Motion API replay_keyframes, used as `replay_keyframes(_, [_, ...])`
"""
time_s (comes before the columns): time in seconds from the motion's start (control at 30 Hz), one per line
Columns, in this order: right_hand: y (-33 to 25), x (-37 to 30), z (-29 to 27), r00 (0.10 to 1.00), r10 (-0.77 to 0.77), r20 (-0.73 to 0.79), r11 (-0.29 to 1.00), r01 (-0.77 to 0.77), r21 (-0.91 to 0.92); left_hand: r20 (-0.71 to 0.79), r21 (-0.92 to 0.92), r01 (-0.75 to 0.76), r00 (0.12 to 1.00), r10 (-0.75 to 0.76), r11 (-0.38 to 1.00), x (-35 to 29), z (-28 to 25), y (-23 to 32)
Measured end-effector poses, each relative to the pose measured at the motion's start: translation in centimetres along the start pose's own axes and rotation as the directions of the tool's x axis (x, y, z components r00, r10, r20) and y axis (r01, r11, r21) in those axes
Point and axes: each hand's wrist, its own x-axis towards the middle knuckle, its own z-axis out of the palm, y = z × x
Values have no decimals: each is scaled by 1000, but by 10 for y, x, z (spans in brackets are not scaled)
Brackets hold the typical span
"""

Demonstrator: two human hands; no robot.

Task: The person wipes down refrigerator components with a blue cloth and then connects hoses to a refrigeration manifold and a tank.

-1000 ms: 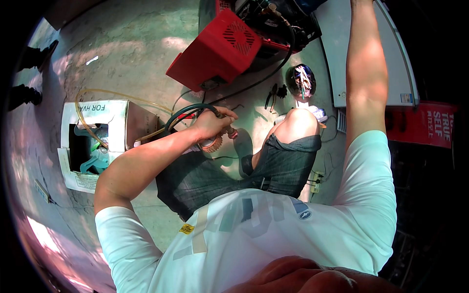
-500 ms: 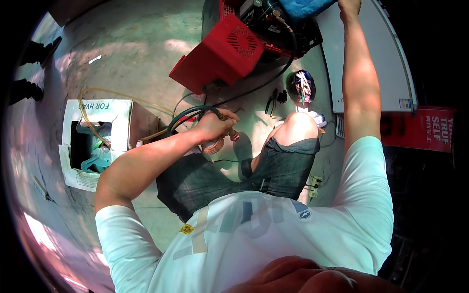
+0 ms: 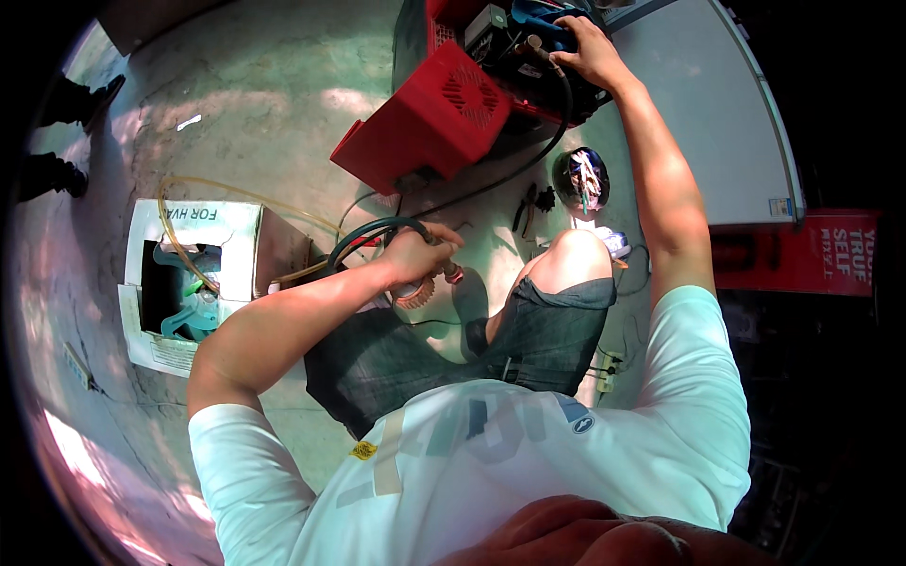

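Observation:
My left hand point(image 3: 415, 257) is closed around a round device with a ridged orange-brown rim point(image 3: 413, 294), which it partly covers. Looped dark hoses point(image 3: 373, 226) bend beside that hand, and a small reddish end piece point(image 3: 454, 274) sticks out near its fingertips. At the upper right, my right hand point(image 3: 595, 55) reaches over a red machine point(image 3: 425, 118), thumb and fingers apart. Its fingers are next to a blue piece point(image 3: 540, 13) and a brass-coloured hose fitting point(image 3: 535, 43). Whether they touch either one is unclear. From the fitting, a black hose point(image 3: 566, 104) curves down.
A cut-open white carton point(image 3: 189, 283) on the left holds teal items, with a yellowish tube running out. Pliers point(image 3: 523, 209) lie by a dark bowl point(image 3: 564, 179) of small things. A white panel point(image 3: 703, 113) stands right; a person's shoes point(image 3: 102, 99) are far left.
My right hand has moved left and down from the top edge to the red machine. The large blue thing beside it has left that spot. My left hand stays closed around the round device.

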Motion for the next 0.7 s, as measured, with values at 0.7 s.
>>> replay_keyframes(0.7, [64,101,-89,576,316,-754,948,-232,219,18,12,-4,1000,3,1000,4,-2,3])
